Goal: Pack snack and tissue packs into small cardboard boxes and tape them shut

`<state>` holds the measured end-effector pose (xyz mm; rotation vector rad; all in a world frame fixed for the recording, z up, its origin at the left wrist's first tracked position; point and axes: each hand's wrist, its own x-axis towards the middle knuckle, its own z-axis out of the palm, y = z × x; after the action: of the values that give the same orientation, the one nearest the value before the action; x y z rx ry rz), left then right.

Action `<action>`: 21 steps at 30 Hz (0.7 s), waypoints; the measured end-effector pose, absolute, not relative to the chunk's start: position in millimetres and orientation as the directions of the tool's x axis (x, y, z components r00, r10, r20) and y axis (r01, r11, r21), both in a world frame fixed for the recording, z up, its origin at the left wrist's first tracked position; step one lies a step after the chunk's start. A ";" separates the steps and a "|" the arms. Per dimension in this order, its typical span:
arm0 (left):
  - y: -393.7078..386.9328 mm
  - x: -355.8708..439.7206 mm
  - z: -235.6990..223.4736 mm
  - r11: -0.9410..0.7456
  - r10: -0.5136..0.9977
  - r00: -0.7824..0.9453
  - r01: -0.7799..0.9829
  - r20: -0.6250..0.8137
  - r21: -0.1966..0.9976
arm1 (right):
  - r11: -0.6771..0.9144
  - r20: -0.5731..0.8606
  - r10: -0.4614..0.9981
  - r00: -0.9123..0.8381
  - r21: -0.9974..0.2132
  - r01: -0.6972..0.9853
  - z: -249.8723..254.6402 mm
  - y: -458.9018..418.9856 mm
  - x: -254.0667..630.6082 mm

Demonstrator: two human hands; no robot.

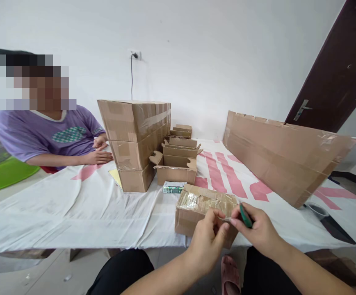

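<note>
Pinching a pale scrap, your left fingers face right fingers clamped on a green tool by a closed box.

Brown box, top taped, on white cloth; green tool tilted in right hand.

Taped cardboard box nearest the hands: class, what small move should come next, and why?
Perhaps draw the left hand aside: it and the right hand meet at a thin pale piece, too small to identify, which seems to keep the right hand's green tool from the taped cardboard box.
</note>
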<state>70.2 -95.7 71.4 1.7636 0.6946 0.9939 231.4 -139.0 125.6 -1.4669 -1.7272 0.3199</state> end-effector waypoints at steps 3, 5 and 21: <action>-100.7 67.6 74.6 -0.425 0.752 0.582 0.069 0.309 0.903 | 0.128 0.281 0.949 0.144 -0.758 0.639 118.6 -134.7 273.9; -93.1 58.8 80.8 -0.498 0.767 0.519 0.110 0.378 0.860 | -0.050 0.126 0.973 0.195 -0.706 0.706 102.2 -129.6 308.7; -29.4 32.0 86.4 -0.851 0.507 0.625 0.473 0.593 0.229 | -0.503 -0.031 0.864 0.503 -0.004 0.864 33.6 -124.5 368.1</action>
<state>32.0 -29.4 86.4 2.7861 0.8405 1.0410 368.1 -124.5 33.6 -2.7330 -1.5719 0.0457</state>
